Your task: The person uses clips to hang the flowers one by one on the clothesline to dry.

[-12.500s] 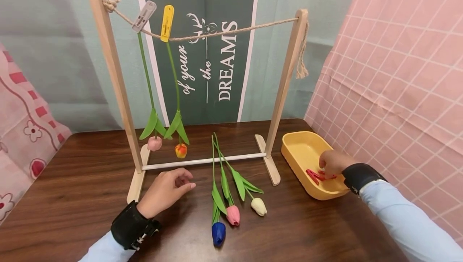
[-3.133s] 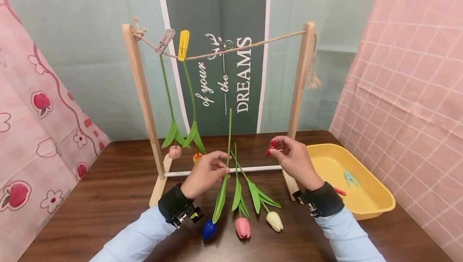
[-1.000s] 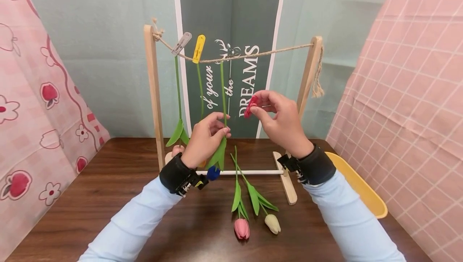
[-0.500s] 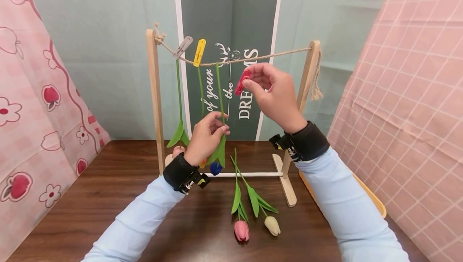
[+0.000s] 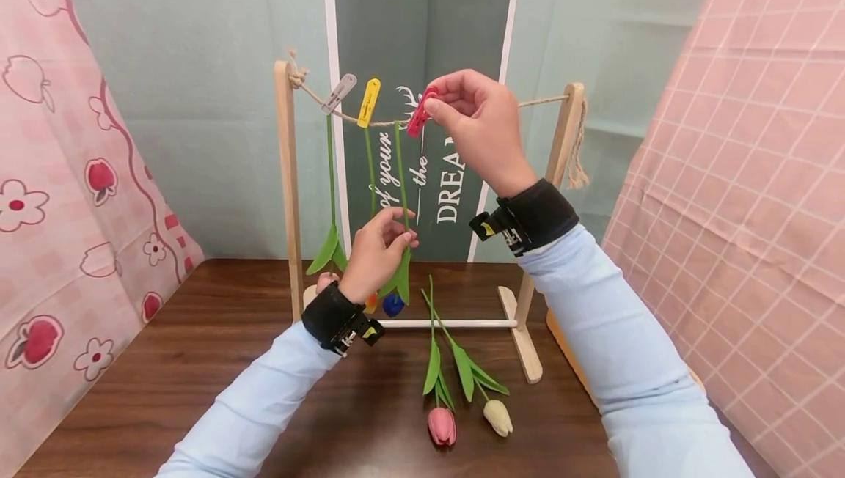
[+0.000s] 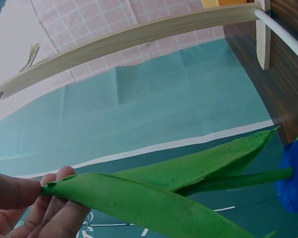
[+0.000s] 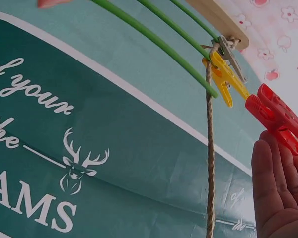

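My left hand (image 5: 378, 256) pinches the green stem of a blue artificial tulip (image 5: 394, 305), which hangs head down with its stem end at the rope (image 5: 343, 116). In the left wrist view its leaves (image 6: 139, 196) spread out from my fingers. My right hand (image 5: 480, 122) pinches a red clothespin (image 5: 419, 113) by its handles, a little right of that stem end. In the right wrist view the red clothespin (image 7: 275, 116) is apart from the rope (image 7: 210, 148). A grey clothespin (image 5: 339, 94) and a yellow clothespin (image 5: 369, 103) clip two other tulip stems to the rope.
The rope runs between two wooden posts (image 5: 288, 192) joined low down by a white rod (image 5: 455, 324). A pink tulip (image 5: 441, 427) and a cream tulip (image 5: 498, 418) lie on the brown table (image 5: 218, 390). A yellow basin (image 5: 561, 342) is mostly behind my right arm.
I have taken a red clothespin from the basin and lifted the blue tulip off the table to the rope. Lately my right hand has moved up and left with the clothespin; my left stays nearly still.
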Available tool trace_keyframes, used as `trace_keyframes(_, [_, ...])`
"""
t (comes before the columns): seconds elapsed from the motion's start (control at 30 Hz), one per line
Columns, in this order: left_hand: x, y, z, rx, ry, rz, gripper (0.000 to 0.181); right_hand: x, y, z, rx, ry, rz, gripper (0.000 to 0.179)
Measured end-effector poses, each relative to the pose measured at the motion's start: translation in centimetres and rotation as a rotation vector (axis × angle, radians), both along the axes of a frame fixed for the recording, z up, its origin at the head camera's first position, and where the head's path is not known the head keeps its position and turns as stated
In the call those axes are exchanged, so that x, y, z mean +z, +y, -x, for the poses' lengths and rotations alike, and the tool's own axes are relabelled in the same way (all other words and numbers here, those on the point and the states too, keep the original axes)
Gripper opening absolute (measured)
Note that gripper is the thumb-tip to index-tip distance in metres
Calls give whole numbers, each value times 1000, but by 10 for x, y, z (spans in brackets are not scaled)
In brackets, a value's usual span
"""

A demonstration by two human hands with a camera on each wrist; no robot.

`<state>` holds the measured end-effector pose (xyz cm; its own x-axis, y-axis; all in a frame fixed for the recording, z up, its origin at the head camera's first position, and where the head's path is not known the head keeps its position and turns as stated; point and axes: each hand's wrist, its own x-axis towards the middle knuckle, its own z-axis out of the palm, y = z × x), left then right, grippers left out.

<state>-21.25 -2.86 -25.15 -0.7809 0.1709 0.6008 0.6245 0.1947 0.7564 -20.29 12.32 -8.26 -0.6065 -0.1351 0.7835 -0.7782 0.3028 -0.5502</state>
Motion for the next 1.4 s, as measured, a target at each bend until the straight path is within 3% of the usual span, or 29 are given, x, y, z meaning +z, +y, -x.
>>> trace_keyframes(0.27, [1,1,3,-9,22,1,27,13,-10,13,-44,-36,8,14])
trace_keyframes(0.43, [2,2,4,-9,21,4,27,16,-16,22,-64,-63,33,3])
trace_keyframes(0.83, [0,2,6,-9,11,-9,27,16,-28,35,-196,-103,-46,6])
trace_keyframes(1.23, [0,2,6,-7,5,-2,26,11,-31,37,-198,-144,-85,6])
trace_keyframes(1.4, [0,2,7,-3,6,7,26,12,-30,36,-178,-173,-104,14])
